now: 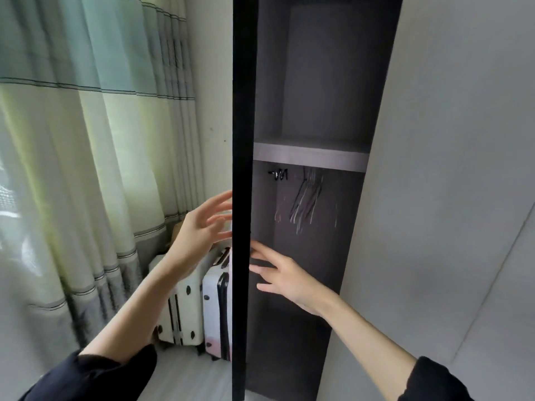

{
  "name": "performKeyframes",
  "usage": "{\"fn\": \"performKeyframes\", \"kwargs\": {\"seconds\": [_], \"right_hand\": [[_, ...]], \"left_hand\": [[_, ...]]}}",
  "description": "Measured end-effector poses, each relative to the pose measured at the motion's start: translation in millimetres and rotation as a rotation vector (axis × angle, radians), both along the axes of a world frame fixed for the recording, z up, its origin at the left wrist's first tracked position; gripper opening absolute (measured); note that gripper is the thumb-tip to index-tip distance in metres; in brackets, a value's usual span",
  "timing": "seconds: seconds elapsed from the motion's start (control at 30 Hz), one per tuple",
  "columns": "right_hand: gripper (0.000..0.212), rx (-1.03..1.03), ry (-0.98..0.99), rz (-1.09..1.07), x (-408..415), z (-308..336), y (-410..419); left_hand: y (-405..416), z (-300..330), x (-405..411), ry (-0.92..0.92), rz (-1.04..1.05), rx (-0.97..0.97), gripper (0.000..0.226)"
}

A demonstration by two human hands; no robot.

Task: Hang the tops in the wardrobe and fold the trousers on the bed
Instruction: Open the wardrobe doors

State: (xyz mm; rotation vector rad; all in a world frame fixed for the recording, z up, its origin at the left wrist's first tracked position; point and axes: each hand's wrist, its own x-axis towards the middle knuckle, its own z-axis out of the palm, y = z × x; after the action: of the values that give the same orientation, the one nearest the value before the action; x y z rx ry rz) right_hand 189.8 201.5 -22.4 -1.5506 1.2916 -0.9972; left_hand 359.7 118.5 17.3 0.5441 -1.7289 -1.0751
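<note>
**Q:** What surrounds the person?

**A:** Pale green striped curtains [86,140] hang at the left, with white suitcases [185,308] on the floor below. Straight ahead stands the wardrobe [312,227], grey inside, its dark door [243,169] seen edge-on.

**Q:** What are the hands doing?

**A:** The left hand [199,227] has its fingers spread and relaxed at the door's outer face; whether it touches is unclear. The right hand [283,273], also loose-fingered, reaches at the door's inner edge. Neither holds anything.

**Q:** Where are the clothes?

**A:** No tops or trousers are visible. Thin wire hangers [307,198] hang bunched under the shelf [309,159], blurred.

**Q:** How would those handle?

**A:** Probably light, springy and prone to tangling; best lifted singly by the hook.
</note>
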Motion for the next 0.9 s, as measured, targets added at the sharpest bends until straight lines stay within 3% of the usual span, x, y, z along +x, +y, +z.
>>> {"fn": "performKeyframes", "kwargs": {"seconds": [0.1,0.27,0.5,0.57,0.67,0.73,0.9], "right_hand": [[0.051,0.009,0.005,0.011,39.5,3.6,-10.6],[0.051,0.037,0.007,0.016,91.7,10.2,-33.5],[0.052,0.074,-0.102,0.022,103.3,8.0,-48.6],[0.05,0.083,-0.183,-0.003,96.3,6.7,-50.2],[0.045,0.066,-0.306,-0.096,78.9,10.2,-50.7],[0.041,0.014,-0.277,-0.184,57.2,12.3,-48.8],[0.039,-0.075,-0.063,-0.343,-16.2,15.5,-37.0]], "left_hand": [[-4.3,-1.4,31.6,0.034,0.022,0.085,0.054],[-12.2,2.8,72.5,0.069,0.044,0.155,0.054],[-16.6,-12.6,104.5,0.043,0.175,0.161,0.057],[-11.6,-16.7,104.7,0.058,0.328,0.079,0.05],[-0.4,-19.4,89.9,-0.052,0.549,-0.229,0.04],[0.5,-24.0,64.8,-0.122,0.459,-0.303,0.037],[-11.9,-40.6,-10.2,-0.277,0.28,-0.255,0.038]]}}
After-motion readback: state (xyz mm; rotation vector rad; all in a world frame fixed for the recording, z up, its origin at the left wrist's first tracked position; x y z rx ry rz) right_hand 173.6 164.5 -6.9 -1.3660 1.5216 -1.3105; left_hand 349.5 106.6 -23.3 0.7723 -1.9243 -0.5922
